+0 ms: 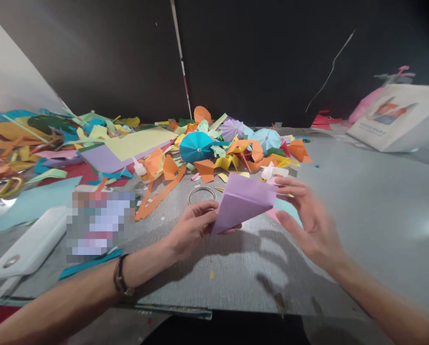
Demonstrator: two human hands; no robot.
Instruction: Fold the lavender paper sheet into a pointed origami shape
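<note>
Folded paper [241, 203] before scrap heap [214, 143] (on table [361, 215])

Grey counter [361, 201], wide and flat. Big heap of paper scraps [56, 139] in the upper left, little paper umbrellas [196, 146] in the middle. Metal ring [201, 194] and orange strips [160, 194] just below. White box [397, 124] upper right, white pack [30, 247] lower left.

The lilac sheet [241, 203] I held was thin, matt paper, smooth and sharply creased. My table [343, 201] had a fine rough grain and a dull sheen. The white power bank [30, 247] looked like smooth, glossy plastic.
</note>
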